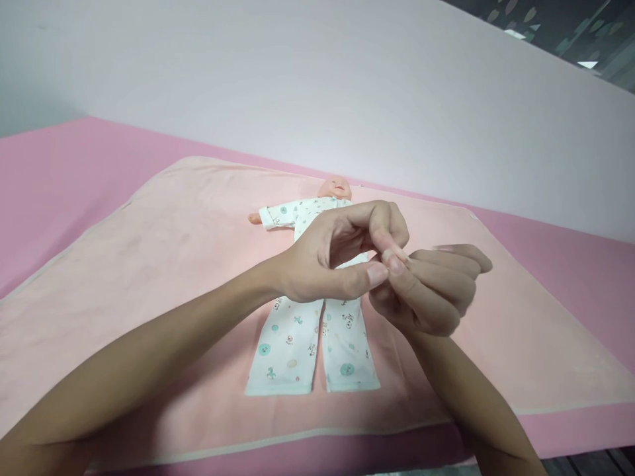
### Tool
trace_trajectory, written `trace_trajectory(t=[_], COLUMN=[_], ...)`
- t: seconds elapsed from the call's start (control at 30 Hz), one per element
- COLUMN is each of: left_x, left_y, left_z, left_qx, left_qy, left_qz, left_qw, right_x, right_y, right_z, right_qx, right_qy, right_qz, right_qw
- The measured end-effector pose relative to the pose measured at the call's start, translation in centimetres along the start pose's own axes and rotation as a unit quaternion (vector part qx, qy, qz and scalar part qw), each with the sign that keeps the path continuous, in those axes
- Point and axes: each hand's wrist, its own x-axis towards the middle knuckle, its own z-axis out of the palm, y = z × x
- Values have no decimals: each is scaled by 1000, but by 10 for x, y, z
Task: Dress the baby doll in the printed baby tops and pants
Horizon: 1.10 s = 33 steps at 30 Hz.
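Note:
A baby doll [335, 188] lies on its back on a pale pink blanket [149, 264], dressed in a white patterned top [292, 215] and white patterned trousers [307, 344]. Both my hands hover above the doll's middle, hiding its torso. My left hand [337, 254] is curled, thumb and fingers pinched together. My right hand [426, 287] is curled too, its fingertips meeting those of the left. Whether anything lies between the fingers I cannot make out.
The blanket lies on a brighter pink surface [59, 158] that runs up to a white wall [297, 86]. The near edge of the surface [347, 456] is at the bottom of the view. A dark ceiling with lights [570, 33] shows at top right.

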Motion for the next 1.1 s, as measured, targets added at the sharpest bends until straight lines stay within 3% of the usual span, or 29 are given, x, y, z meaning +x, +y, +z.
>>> trace_trajectory(t=[0.1, 0.33, 0.4, 0.5, 0.6, 0.67, 0.73, 0.8, 0.87, 0.93, 1.1], left_x=[0, -2, 1, 2, -7, -18, -29, -37, -41, -41, -38], left_y=[2, 3, 10, 23, 23, 11, -9, -30, -45, -52, -54], left_z=[1, 0, -11, -42, -77, -93, -100, -100, -96, -92, -85], left_qx=[3, 53, 95, 189, 315, 375, 399, 404, 408, 409, 393], left_qy=[5, 26, 27, 64, 149, 173, 153, 115, 92, 87, 115], left_qz=[-18, -44, -75, -165, -285, -360, -406, -419, -414, -410, -411], left_qw=[1000, 997, 992, 966, 893, 837, 808, 805, 808, 811, 815], right_x=[10, 25, 26, 26, 28, 27, 21, 13, 6, 0, -3], right_y=[-7, -18, -14, 3, 23, 34, 41, 45, 47, 49, 51], right_z=[2, 13, 17, 25, 35, 42, 48, 53, 58, 62, 71], right_qx=[-26, -8, -15, -13, 69, 126, 174, 223, 259, 278, 293], right_qy=[160, 252, 218, 174, 147, 68, -57, -200, -296, -323, -304], right_qz=[-78, -65, -28, 91, 187, 236, 286, 314, 316, 318, 339], right_qw=[984, 966, 975, 980, 969, 961, 941, 901, 864, 847, 841])
